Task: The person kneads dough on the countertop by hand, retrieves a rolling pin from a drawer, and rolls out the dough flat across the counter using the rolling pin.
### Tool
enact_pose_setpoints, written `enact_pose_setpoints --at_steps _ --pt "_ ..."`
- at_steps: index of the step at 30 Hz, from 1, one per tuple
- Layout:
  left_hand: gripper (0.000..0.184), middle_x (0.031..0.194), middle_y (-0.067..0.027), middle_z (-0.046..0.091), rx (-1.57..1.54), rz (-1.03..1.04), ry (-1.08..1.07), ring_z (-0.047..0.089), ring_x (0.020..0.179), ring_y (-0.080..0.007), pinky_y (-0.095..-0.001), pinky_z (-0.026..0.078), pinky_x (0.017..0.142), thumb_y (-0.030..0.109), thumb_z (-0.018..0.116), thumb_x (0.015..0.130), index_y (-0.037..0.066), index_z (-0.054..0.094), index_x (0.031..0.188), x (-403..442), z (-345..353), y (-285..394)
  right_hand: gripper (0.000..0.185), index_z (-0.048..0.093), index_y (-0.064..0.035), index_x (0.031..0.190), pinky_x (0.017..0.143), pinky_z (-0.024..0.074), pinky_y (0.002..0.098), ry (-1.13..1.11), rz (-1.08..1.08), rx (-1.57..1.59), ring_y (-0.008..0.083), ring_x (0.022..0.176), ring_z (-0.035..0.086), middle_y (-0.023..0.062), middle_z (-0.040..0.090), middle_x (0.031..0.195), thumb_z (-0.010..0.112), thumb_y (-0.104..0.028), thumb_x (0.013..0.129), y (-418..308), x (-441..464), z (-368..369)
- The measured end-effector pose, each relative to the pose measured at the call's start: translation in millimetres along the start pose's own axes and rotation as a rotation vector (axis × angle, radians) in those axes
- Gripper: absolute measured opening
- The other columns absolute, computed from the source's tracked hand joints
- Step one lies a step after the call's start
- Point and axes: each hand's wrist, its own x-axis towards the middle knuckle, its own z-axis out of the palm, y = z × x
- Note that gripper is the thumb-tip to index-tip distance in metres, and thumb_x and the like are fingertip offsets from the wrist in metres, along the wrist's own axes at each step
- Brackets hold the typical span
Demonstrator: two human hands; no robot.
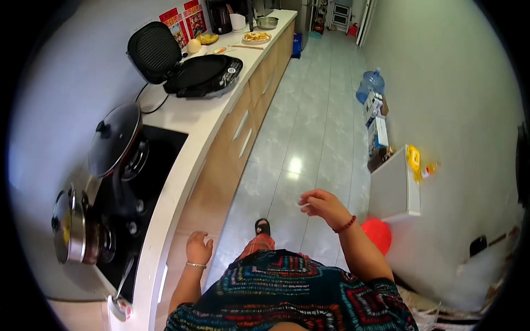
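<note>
My left hand (199,248) hangs beside the light wood cabinet fronts, thumb apart from the loosely bent fingers, holding nothing. Out in front of my body, over the tiled floor, my right hand (320,203) is empty too, with its fingers slightly curled and apart. Closest to the left hand is the pale countertop edge (175,207). On the black gas stove (157,160) stand a lidded wok (117,140) and a steel pot (74,231) with a glass lid. Farther along the counter, an electric griddle (201,74) sits with its ridged lid raised.
A ladle (126,276) rests in a small dish at the stove's near corner. Past the griddle is a plate of food (257,37). Along the right wall stand a water jug (371,84), boxes (377,132), a white cabinet (395,182) and something round and red (377,236).
</note>
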Motion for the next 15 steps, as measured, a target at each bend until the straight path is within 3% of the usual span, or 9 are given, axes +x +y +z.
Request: enact_pose_setpoints --at_steps 1,4,7,11,13,15 --pt "0.025 0.096 -0.0179 0.064 -0.013 0.036 -0.026 0.059 0.094 -0.0359 -0.0434 0.047 0.085 0.014 0.07 0.07 0.003 0.064 0.092 39 8 8 0.027 0.059 -0.0053 0.112 0.073 0.0497 0.026 0.001 -0.004 -0.013 0.0148 0.087 0.064 0.008 0.064 0.104 0.057 -0.023 0.092 -10 19 -16" --pt "0.026 0.098 -0.0179 0.063 -0.027 0.08 -0.193 0.059 0.095 -0.0355 -0.0445 0.046 0.086 0.018 0.068 0.073 0.005 0.065 0.095 152 28 53 0.027 0.058 -0.0046 0.112 0.072 0.0499 0.027 0.299 0.039 0.187 0.0172 0.087 0.064 0.0096 0.064 0.103 0.058 -0.022 0.091 -21 41 -77" --pt "0.026 0.102 -0.0164 0.062 -0.049 0.268 -0.168 0.057 0.097 -0.0362 -0.0448 0.045 0.087 0.02 0.068 0.074 0.006 0.065 0.096 260 61 102 0.025 0.057 -0.0057 0.111 0.07 0.05 0.0292 0.472 -0.028 0.399 0.02 0.084 0.063 0.0094 0.064 0.1 0.057 -0.021 0.092 -30 47 -130" --pt "0.027 0.107 -0.0147 0.06 -0.149 0.429 -0.209 0.055 0.103 -0.0355 -0.0442 0.044 0.089 0.019 0.067 0.076 0.005 0.063 0.1 389 75 210 0.022 0.057 -0.0069 0.109 0.068 0.0494 0.0307 0.59 -0.061 0.502 0.0207 0.082 0.062 0.0086 0.063 0.096 0.056 -0.022 0.092 -29 63 -191" --pt "0.029 0.109 -0.0148 0.059 -0.228 0.554 -0.132 0.054 0.105 -0.0346 -0.0436 0.044 0.09 0.017 0.066 0.077 0.004 0.061 0.102 436 100 247 0.023 0.057 -0.0096 0.105 0.067 0.0476 0.0328 0.605 -0.001 0.523 0.0206 0.081 0.059 0.0074 0.062 0.093 0.058 -0.029 0.091 -36 83 -233" --pt "0.031 0.111 -0.0171 0.058 -0.222 0.511 -0.13 0.054 0.105 -0.0365 -0.0434 0.043 0.091 0.016 0.066 0.076 0.003 0.06 0.103 462 125 267 0.023 0.056 -0.0083 0.106 0.068 0.048 0.032 0.602 0.01 0.533 0.0203 0.081 0.06 0.0079 0.062 0.094 0.057 -0.026 0.092 -45 109 -280"
